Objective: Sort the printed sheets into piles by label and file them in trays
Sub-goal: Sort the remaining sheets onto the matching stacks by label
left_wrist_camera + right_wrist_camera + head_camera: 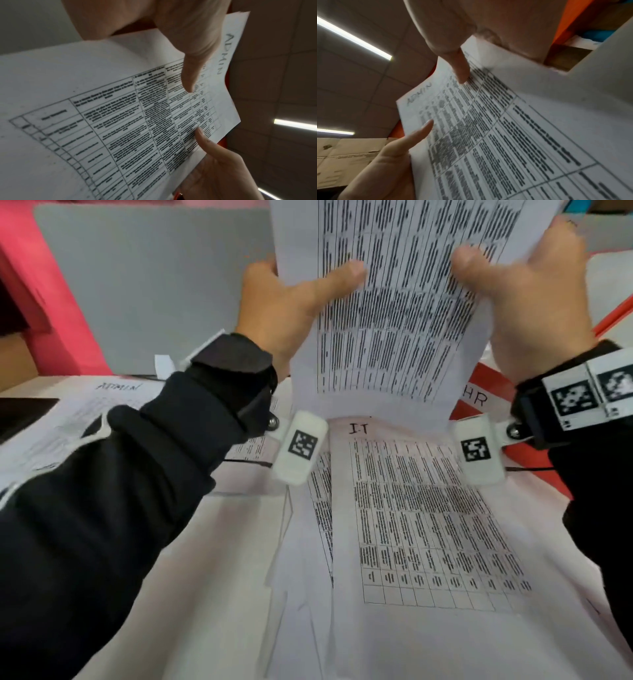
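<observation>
Nearest on the tabletop (222, 542) lies a loose pile of sheets (428, 525) headed "I-T", its lower pages fanned out crookedly to the left. Further back on the left sits another pile (85, 412) marked "ADMIN", and a red tray (486, 385) tagged "HR" shows at the right. Above all this, both hands hold one printed sheet (394, 320) upright: the left hand (291, 302) and right hand (524, 299) each pinch a side edge, thumb on the front, fingers behind. Its top label reads "ADMIN" (clear in both wrist views), so this looks like the reading step, and the next move would likely carry it leftward to the matching pile. That route seems open, though the grey panel (154, 285) stands close behind.
</observation>
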